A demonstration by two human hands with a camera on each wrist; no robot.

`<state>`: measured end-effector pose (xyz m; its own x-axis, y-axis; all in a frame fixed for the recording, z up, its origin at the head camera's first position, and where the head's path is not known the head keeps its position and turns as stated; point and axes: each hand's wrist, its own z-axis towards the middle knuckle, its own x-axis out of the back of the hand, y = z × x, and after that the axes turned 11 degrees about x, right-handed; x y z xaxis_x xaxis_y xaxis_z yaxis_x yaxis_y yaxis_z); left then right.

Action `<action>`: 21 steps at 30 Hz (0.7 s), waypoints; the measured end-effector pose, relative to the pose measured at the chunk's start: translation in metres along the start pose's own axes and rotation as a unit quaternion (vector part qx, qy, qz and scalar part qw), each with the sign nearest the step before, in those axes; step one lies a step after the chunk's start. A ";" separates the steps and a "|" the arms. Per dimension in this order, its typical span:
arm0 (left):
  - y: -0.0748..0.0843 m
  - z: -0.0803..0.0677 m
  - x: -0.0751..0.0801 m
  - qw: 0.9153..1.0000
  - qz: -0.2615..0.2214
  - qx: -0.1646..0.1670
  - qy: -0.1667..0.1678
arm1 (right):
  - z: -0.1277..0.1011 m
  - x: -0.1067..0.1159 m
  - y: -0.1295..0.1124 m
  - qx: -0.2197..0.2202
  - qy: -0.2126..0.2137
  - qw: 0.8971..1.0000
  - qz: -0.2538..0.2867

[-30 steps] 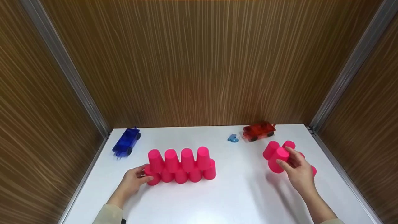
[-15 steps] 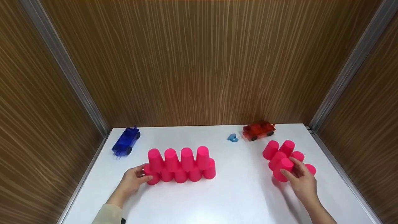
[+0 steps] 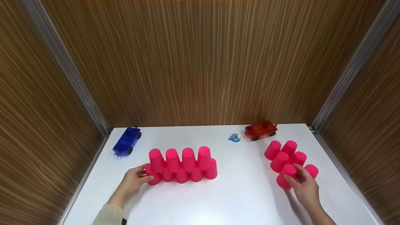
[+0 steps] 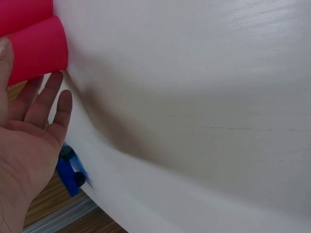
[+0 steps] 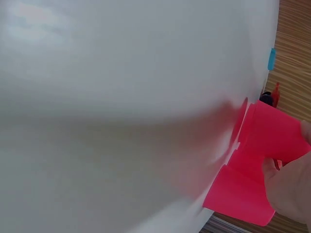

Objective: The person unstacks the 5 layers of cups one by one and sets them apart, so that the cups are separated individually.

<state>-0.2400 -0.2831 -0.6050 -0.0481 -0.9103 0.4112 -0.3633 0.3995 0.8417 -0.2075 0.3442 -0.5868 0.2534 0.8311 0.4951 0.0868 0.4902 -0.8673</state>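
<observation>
A two-row wall of upturned pink cups (image 3: 182,165) stands on the white table (image 3: 237,197), left of centre. My left hand (image 3: 142,175) rests with straight fingers against the wall's lowest left cup (image 4: 34,56). On the right lies a cluster of loose pink cups (image 3: 281,154). My right hand (image 3: 296,178) grips the nearest cup (image 3: 285,177) of that cluster, low at the table. In the right wrist view that hand (image 5: 291,189) sits on the pink cups (image 5: 269,131).
A blue toy car (image 3: 126,142) sits at the back left and a red toy car (image 3: 260,130) at the back right. A small blue piece (image 3: 234,137) lies beside the red car. Wood panels wall in three sides.
My right hand has brought its pink cup down and toward me, from above the cluster to the cluster's near edge. The left hand has stayed at the wall.
</observation>
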 end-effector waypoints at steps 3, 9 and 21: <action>0.000 0.000 0.000 1.000 0.004 0.002 -0.001 | 0.001 -0.001 0.002 -0.011 0.001 1.000 0.007; 0.000 0.001 0.000 1.000 0.008 0.008 0.002 | 0.004 -0.001 0.005 -0.023 0.000 1.000 0.015; 0.003 -0.001 0.000 1.000 0.010 0.015 0.001 | 0.007 -0.002 0.006 -0.019 0.002 1.000 0.012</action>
<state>-0.2404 -0.2824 -0.6024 -0.0534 -0.9018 0.4289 -0.3894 0.4143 0.8226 -0.2141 0.3477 -0.5926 0.2601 0.8409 0.4746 0.1174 0.4603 -0.8800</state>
